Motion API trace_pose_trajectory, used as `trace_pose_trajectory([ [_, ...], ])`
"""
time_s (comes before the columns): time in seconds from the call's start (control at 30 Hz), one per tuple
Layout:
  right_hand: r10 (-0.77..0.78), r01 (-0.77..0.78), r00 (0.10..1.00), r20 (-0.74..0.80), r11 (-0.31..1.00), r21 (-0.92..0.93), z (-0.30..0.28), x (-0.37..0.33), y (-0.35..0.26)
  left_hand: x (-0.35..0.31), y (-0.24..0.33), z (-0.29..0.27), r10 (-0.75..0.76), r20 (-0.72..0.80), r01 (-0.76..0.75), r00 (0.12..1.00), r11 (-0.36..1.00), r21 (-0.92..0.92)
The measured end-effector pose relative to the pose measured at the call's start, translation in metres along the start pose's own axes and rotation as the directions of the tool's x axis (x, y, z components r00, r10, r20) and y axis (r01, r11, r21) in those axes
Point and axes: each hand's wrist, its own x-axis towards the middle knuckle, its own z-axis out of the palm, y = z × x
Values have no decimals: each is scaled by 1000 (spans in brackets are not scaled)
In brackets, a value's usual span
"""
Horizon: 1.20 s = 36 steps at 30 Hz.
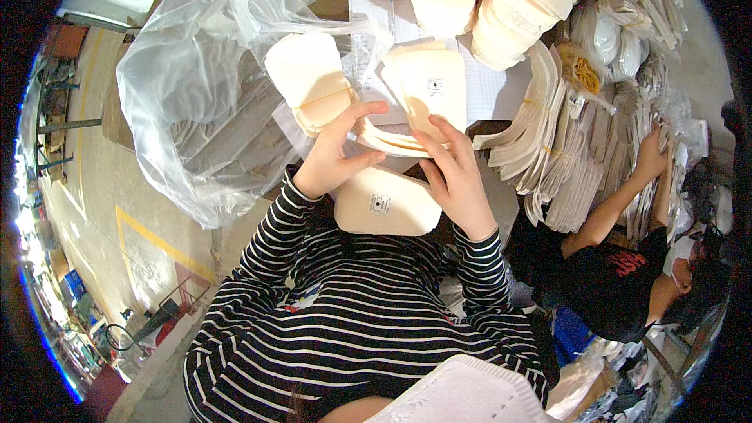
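A small stack of thin cream pieces with rounded corners (429,82) lies tilted in front of me, its near edge curved and a small printed label on top. My right hand (460,176) grips its right near edge, fingertips on top and thumb lower down. My left hand (338,153) is at its left end, index finger and thumb spread wide around the curved edge; whether it presses on the pieces is unclear. Just beyond that hand sits a banded bundle of cream pieces (307,70). Another labelled stack (388,202) lies near my body, below both hands.
Clear plastic sheeting (207,86) drapes over the left side. Lined paper (368,12) lies under the stacks. Tall cream stacks (521,8) stand at the far right, with banded bundles (533,113) nearer. Another person's arm (627,192) reaches into piles on the right.
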Motion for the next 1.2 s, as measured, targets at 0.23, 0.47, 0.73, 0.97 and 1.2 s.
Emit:
trace_pose_trajectory([
  [0.23, 93, -90, 996, -16, 988, 129, 5, -3, -4, -8, -9, -1, 131, 12, -131, 991, 990, 47],
  [0.47, 129, -124, 991, -32, 983, 133, 10, -4, -3, -3, 3, 9, 109, -36, -106, 993, 991, 78],
  [0.73, 113, -110, 993, -38, 991, 76, 5, -1, -5, -8, 2, 7, 13, -215, 4, 977, 997, 79],
  [0.97, 254, -259, 965, 67, 874, 412, -51, -20, -40, -44, 63, -20, -44, -204, 34, 978, 998, -51],
  [1.2, 430, -480, 873, 231, 842, 247, -16, -49, -26, -68, 41, 3, -454, -99, 464, 886, 876, 133],
])
